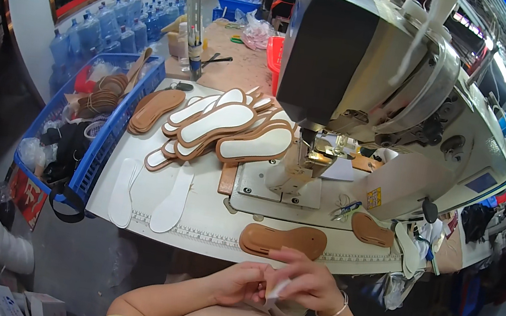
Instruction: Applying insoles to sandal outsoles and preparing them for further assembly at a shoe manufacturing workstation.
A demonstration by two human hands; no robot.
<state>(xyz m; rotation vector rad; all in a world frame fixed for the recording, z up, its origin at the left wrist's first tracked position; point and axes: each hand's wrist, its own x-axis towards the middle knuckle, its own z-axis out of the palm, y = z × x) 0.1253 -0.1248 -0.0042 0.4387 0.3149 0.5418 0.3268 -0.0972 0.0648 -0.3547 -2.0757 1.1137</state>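
Left hand: fingers curled close beside white scrap. Right hand: fingers partly spread over it; can't tell which grips. Scrap's between hands, near brown insole.

A small white piece is between the left hand and the right hand, and fingers hide some of it. Just past them, a brown shoe sole, shaped like a foot, lies sideways along the near edge of the white worktop.
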